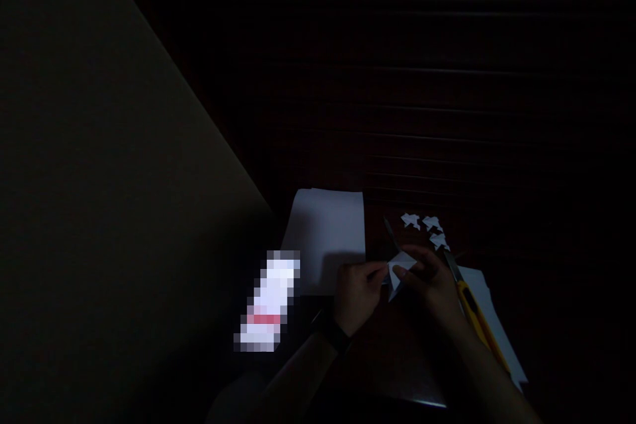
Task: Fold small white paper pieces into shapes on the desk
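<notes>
Between my two hands is a small piece of folded white paper with pointed corners. My left hand pinches its left edge, fingers closed. My right hand grips it from the right, the thumb lying across its face. Beyond my hands lie several small folded paper figures with pointed limbs. A sheet of white paper lies flat to the left of my left hand. Close by my right forearm is a yellow utility knife with its blade out.
A glowing, blurred screen stands at the left. More white paper lies under the knife at the right. Just behind the folded paper is a thin dark pointed tool. A pale wall rises at the left; the room is very dark.
</notes>
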`<move>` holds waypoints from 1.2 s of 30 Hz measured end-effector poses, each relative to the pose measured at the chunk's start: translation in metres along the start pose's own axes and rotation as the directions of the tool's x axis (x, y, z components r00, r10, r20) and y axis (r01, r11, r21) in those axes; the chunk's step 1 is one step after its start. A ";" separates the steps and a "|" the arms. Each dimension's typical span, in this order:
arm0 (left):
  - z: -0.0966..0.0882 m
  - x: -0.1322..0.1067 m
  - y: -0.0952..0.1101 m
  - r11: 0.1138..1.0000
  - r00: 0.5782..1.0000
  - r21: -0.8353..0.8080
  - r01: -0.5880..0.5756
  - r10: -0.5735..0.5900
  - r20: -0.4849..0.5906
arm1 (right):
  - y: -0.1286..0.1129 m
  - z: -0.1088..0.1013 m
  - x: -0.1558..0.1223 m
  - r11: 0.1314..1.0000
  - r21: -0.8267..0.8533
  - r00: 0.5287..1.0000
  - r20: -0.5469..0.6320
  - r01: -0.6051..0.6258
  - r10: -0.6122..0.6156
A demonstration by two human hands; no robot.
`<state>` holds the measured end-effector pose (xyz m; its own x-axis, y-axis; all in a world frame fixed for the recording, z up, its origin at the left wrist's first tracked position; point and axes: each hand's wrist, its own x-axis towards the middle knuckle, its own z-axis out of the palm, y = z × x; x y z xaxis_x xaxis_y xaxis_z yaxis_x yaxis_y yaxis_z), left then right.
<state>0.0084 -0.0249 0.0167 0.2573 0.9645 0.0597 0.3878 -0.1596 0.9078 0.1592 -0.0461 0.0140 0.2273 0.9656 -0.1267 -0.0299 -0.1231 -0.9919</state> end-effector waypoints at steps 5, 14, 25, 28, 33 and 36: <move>0.001 -0.001 0.003 1.000 1.000 -0.007 -0.018 0.018 -0.014 | -0.001 0.001 0.000 0.999 -0.031 1.000 0.009 0.019 -0.018; 0.002 -0.004 0.010 0.998 1.000 -0.069 0.007 -0.009 -0.028 | -0.006 0.000 -0.003 1.000 -0.003 0.999 0.038 0.019 -0.019; 0.007 -0.004 -0.002 0.983 0.996 -0.174 0.055 -0.067 -0.064 | -0.003 0.000 -0.004 0.981 0.179 0.992 0.109 -0.080 0.061; 0.007 -0.005 -0.001 0.979 0.997 -0.196 0.050 -0.061 -0.054 | -0.011 -0.001 -0.006 0.980 0.179 0.990 0.127 -0.083 0.061; 0.006 -0.004 0.001 0.975 0.991 -0.214 0.065 -0.088 -0.102 | -0.028 -0.003 -0.009 0.980 0.152 0.978 0.186 -0.125 0.096; 0.005 -0.002 0.001 0.971 0.985 -0.224 0.089 -0.119 -0.126 | -0.026 -0.004 -0.009 0.987 0.125 0.984 0.158 -0.100 0.080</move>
<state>0.0126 -0.0279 0.0158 0.0955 0.9954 0.0031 0.2010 -0.0224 0.9793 0.1622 -0.0528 0.0411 0.0679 0.9767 -0.2036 -0.1739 -0.1893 -0.9664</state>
